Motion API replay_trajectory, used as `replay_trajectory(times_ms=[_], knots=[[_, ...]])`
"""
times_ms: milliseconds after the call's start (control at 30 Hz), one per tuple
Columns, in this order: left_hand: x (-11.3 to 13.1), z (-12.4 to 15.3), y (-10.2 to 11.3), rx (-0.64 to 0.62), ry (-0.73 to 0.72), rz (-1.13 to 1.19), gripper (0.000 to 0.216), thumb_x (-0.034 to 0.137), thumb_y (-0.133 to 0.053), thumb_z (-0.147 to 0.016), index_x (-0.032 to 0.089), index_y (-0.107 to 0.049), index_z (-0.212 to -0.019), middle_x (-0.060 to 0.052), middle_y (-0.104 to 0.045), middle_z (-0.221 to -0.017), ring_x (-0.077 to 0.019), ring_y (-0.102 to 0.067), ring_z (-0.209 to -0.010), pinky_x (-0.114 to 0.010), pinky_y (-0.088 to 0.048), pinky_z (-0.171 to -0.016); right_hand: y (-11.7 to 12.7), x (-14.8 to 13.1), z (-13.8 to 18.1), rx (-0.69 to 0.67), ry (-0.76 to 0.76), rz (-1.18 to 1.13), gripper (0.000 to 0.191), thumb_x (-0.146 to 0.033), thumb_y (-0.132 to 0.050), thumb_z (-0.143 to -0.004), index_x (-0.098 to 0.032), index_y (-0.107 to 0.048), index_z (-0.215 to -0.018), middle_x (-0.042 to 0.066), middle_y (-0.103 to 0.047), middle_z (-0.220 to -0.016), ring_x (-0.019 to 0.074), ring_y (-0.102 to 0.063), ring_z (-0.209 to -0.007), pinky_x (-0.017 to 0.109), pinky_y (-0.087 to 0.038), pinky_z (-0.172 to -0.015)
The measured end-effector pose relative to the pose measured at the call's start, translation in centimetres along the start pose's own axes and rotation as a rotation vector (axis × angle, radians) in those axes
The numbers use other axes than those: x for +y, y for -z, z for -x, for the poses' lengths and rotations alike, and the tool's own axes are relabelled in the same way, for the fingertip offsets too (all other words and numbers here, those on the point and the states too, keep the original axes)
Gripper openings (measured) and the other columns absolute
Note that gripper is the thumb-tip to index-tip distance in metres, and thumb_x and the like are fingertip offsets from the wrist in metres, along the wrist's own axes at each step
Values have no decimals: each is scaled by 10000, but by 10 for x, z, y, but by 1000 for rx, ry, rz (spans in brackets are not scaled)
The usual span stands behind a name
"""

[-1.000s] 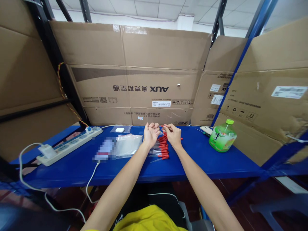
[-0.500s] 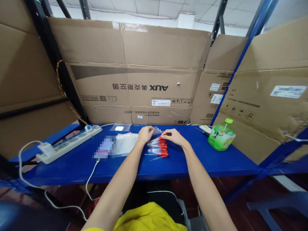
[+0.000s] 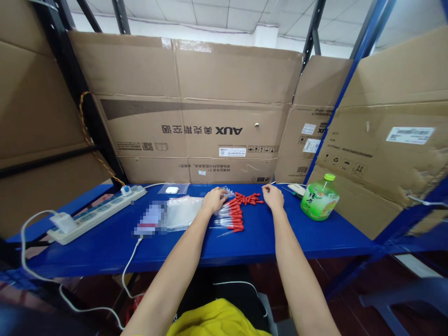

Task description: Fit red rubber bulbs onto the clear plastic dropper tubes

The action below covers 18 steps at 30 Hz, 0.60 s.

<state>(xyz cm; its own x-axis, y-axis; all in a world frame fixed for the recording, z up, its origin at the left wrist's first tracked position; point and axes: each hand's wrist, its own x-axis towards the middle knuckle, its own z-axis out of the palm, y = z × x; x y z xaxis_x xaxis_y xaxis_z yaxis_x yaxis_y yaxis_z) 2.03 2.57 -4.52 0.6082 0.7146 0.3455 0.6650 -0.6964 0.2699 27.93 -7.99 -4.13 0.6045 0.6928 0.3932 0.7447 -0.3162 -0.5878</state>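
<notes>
A row of clear droppers with red bulbs (image 3: 234, 217) lies on the blue shelf top (image 3: 266, 235) in front of me. My left hand (image 3: 213, 199) rests on the far left end of that row, fingers curled over the clear stems. Loose red bulbs (image 3: 250, 198) lie scattered just beyond the row. My right hand (image 3: 273, 197) hovers to the right of the loose bulbs, fingers drawn together in a pinch; what it holds, if anything, is too small to make out.
Clear plastic bags (image 3: 184, 212) and a blurred item (image 3: 151, 218) lie left of the droppers. A white power strip (image 3: 94, 213) sits at far left, a small white case (image 3: 171, 190) at the back. A green bottle (image 3: 319, 198) stands right. Cardboard boxes (image 3: 210, 112) wall the back.
My right hand has moved right, away from the dropper row, uncovering the loose red bulbs. My left hand has come down onto the stems of the row.
</notes>
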Motion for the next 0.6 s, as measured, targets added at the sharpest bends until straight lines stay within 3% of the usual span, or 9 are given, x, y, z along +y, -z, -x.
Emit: replay_trajectory(times_ms=[133,233,433,600], knots=[[0,-3,-2,-36,-11,-9,228,303,-576,-930,249,-775,-1026,-82,-698,-1104,-215,-648,-1047,-273,-481,-905,-12,19,-6,-119,48,105,457,-191,-467,-901,-242,-664,-1310,115,-699,-1228,294,-609,-1140,385,-434,-969],[1,-4,-2,-50,33,-38,207,332,-598,-911,229,-774,-944,-92,-711,-1069,-225,-656,-1019,-273,-491,-859,-24,22,-6,-220,92,103,500,-170,-441,-911,-260,-625,-1367,84,-665,-1317,294,-551,-1224,406,-403,-1026],[1,-3,6,-114,39,-5,137,232,-653,-828,237,-773,-893,-55,-747,-1004,-209,-679,-950,-254,-498,-798,-32,24,-8,-235,90,87,297,-280,-543,-925,-264,-753,-1135,49,-738,-1161,253,-557,-1205,343,-423,-1015],[-3,-5,6,-122,-103,87,211,237,-638,-843,260,-784,-993,-25,-764,-981,-182,-688,-932,-228,-498,-812,-32,26,-10,-158,49,63,145,-280,-671,-846,-269,-770,-952,33,-763,-998,209,-647,-1054,273,-479,-884]])
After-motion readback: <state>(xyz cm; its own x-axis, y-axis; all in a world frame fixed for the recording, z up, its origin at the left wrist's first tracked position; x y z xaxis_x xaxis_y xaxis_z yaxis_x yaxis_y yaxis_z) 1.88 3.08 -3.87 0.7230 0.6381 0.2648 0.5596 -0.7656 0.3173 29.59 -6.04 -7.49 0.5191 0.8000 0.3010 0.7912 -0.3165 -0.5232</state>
